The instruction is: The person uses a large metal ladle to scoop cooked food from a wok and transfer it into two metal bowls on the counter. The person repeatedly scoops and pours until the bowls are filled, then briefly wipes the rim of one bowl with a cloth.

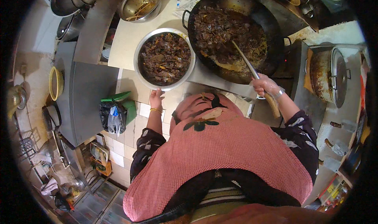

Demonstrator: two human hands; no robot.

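Observation:
My right hand, in a clear plastic glove, is closed around the handle of a long metal cooking utensil with a wooden grip. The utensil's far end is hidden in dark braised food inside a large black wok. Oily liquid shows on the wok's near side. My bare left hand, with a gold-coloured bangle at the wrist, is at the near rim of a round metal basin filled with similar dark food. Its thumb touches or nearly touches the rim, and the other fingers are partly hidden.
A metal bowl holding chopsticks and a crumpled cloth lie beyond the basin. A lidded pot stands at the right. A green bin with a black liner stands on the floor at the left, near a grey cabinet.

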